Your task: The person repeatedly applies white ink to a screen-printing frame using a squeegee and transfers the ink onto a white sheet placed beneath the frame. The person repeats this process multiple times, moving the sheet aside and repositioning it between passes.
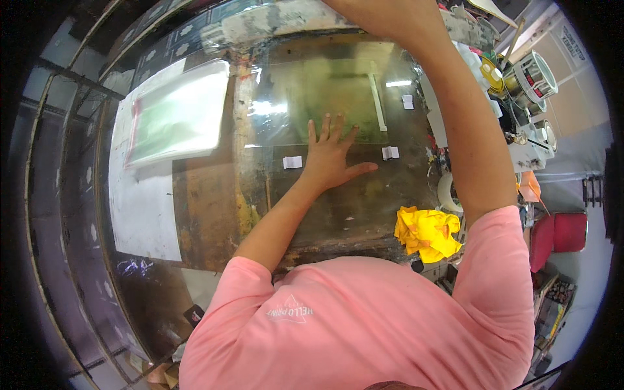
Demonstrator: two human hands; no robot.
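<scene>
My left hand lies flat with its fingers spread. Its fingertips rest on a clear plastic sheet on the stained work table. A greenish area shows through the sheet, and a narrow white strip lies toward its right side. Small white paper tabs sit along the near edge, one on either side of my left hand; another tab is at the right. My right hand reaches far forward to the top edge of the view, where its fingers are cut off; what it touches is hidden.
At the left, a stack of clear plastic sleeves lies on white paper. A crumpled yellow cloth is at the table's near right, beside a tape roll. Tins crowd the right side. A metal rack stands left.
</scene>
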